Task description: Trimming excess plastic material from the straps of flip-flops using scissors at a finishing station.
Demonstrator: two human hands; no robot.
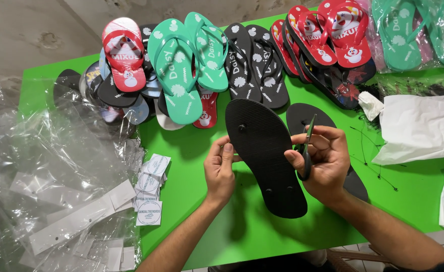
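Left hand (220, 168) and right hand (322, 158) are gripping the black flip-flop (264, 156) sole-up over the green table (201, 201), ours also clutching small scissors (306, 151), while finished pairs (191, 65) are waiting far behind.

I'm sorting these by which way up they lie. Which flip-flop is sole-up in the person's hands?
The plain black flip-flop, held between the left hand and right hand. It shows its bare underside; the rows behind lie strap-up.

A single head-worn view looks steeply down, close over the green table (201, 186).
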